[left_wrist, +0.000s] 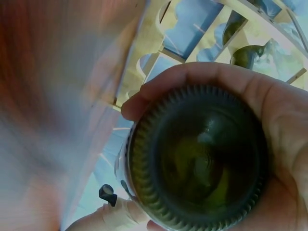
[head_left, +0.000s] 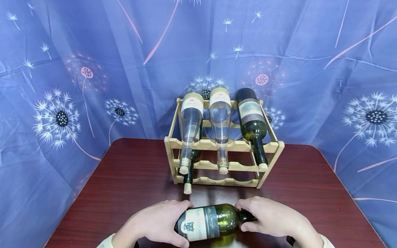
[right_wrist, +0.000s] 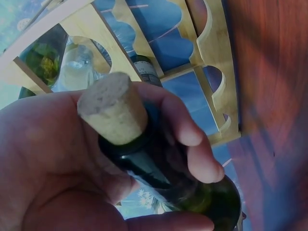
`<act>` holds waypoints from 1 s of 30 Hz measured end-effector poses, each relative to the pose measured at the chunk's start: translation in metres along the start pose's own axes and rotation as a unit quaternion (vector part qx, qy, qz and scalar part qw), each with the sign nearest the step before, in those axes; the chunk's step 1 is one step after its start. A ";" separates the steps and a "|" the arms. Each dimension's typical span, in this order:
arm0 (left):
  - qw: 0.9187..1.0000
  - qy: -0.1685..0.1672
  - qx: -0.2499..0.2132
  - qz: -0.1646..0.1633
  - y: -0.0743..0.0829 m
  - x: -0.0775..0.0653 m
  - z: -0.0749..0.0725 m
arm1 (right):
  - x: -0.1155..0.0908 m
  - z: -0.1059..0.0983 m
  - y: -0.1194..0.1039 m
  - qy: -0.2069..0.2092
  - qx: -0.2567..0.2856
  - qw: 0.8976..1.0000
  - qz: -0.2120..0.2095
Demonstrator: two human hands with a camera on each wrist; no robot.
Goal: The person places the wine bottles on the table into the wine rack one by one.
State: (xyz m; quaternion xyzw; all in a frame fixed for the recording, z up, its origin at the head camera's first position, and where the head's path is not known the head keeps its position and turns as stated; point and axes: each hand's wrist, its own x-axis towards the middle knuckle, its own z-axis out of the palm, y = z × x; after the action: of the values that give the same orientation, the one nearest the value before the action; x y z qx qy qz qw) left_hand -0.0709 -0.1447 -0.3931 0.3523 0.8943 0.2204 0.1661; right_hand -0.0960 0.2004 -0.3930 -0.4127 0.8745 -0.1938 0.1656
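Note:
A green wine bottle [head_left: 229, 218] with a white and blue label lies sideways between both hands, in front of the rack. The left hand [head_left: 161, 220] grips its base end; in the left wrist view fingers and thumb curl round the ridged bottom [left_wrist: 202, 159]. At the other end the right hand [head_left: 273, 217] holds the dark neck. The right wrist view shows the cork [right_wrist: 113, 108] sticking out past that hand, with fingers curled round the neck [right_wrist: 154, 163]. A wooden wine rack [head_left: 223, 146] stands beyond the hands.
Across the rack's top lie two clear bottles [head_left: 191, 119] and a dark green bottle [head_left: 252, 124], corks toward the person. Another dark bottle [head_left: 188, 177] lies lower at the left, its cork jutting out. The rack stands on a reddish-brown table [head_left: 130, 172] before a blue patterned curtain [head_left: 155, 69].

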 end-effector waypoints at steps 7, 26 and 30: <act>1.000 0.007 0.010 0.022 -0.001 0.000 0.002 | 0.001 0.000 -0.002 -0.008 0.008 1.000 0.007; 0.998 -0.008 -0.045 0.053 -0.006 0.001 0.002 | -0.002 -0.001 -0.002 0.014 0.004 0.998 -0.060; 0.998 -0.013 -0.048 0.048 -0.005 0.001 0.000 | -0.004 -0.003 -0.002 0.017 -0.001 0.998 -0.068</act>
State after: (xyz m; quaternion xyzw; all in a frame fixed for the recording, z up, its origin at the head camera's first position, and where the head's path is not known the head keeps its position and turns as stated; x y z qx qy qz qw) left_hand -0.0741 -0.1475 -0.3954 0.3898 0.8623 0.2659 0.1836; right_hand -0.0942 0.2028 -0.3892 -0.4676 0.8475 -0.2107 0.1365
